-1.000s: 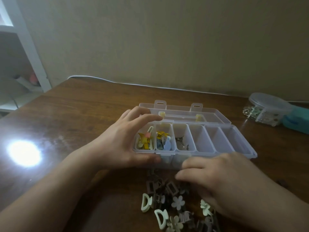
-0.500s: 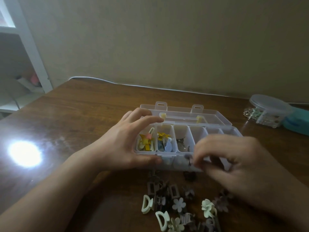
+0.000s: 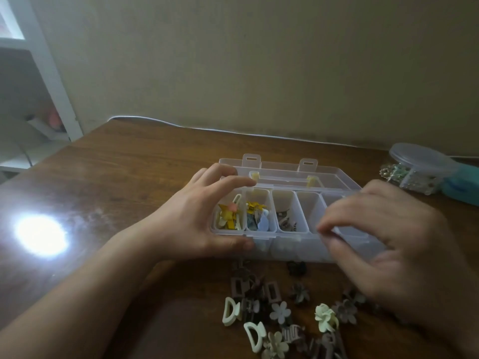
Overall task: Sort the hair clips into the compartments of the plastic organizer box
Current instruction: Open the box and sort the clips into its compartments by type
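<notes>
Clear plastic is what I steer by here: the organizer box (image 3: pixel 290 244) sits lid-open near the middle of the wooden table (image 3: pixel 124 177), its long axis running left to right along the table's near edge, with the compartments in a row along that axis. My left hand (image 3: pixel 191 224) grips the box's left end, thumb along the front wall and fingers curled over the back rim beside the first compartment. My right hand (image 3: pixel 388 242) hovers over the front rim at the fourth and fifth compartments, its fingertips (image 3: pixel 324 229) drawn close together; the frame is blurred there, so I cannot tell whether they pinch a clip or nothing. The first three compartments from the left hold clips: yellow and cream, then yellow and blue, then a few dark ones. The unsorted hair clips (image 3: pixel 280 312) lie heaped between the box and the table's near edge, straight below my right hand and toward me, so I judge that hand the nearer one for the next pick. A round lidded container (image 3: pixel 417 164) and something teal (image 3: pixel 464 185) stand at the table's right edge; a white cable (image 3: pixel 207 129) runs along the far edge by the wall, and a lamp glare (image 3: pixel 41 234) sits on the left.
</notes>
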